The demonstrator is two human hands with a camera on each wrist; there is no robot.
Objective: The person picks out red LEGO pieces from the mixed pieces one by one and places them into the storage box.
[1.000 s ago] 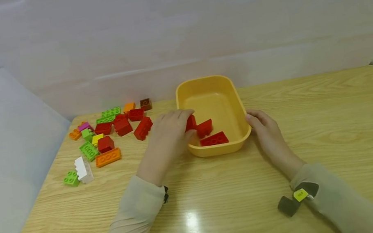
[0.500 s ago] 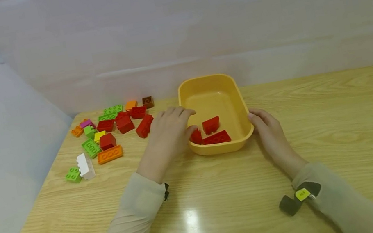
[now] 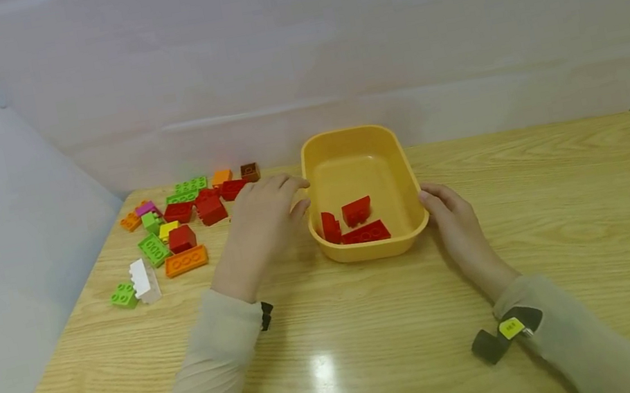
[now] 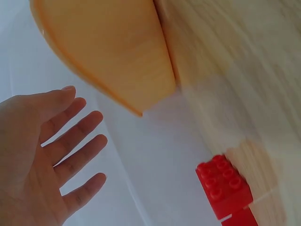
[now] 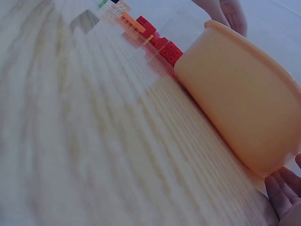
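Observation:
A yellow plastic bin (image 3: pixel 372 252) stands on the table with three red toy bricks inside: a curved-top one (image 3: pixel 330 228), an upright one (image 3: pixel 357 211) and a long one (image 3: pixel 367 232). My left hand (image 3: pixel 264 219) hovers just left of the bin, its fingers spread and holding nothing in the left wrist view. Below it in that view lies a red studded brick (image 4: pixel 225 186); in the head view the hand hides it. My right hand (image 3: pixel 455 228) holds the bin's right side, thumb at the rim and fingers against the outer wall.
Loose bricks lie at the table's left: red ones (image 3: pixel 210 210), a white one (image 3: pixel 143 281), green ones (image 3: pixel 154 250), an orange one (image 3: pixel 185 261), a yellow one (image 3: pixel 168 231) and a brown one (image 3: pixel 249 172). A pale wall (image 3: pixel 455 59) rises behind the table.
My left hand has let go of the curved-top red brick inside the bin and moved left, out over the table. My right hand stays at the bin's right side.

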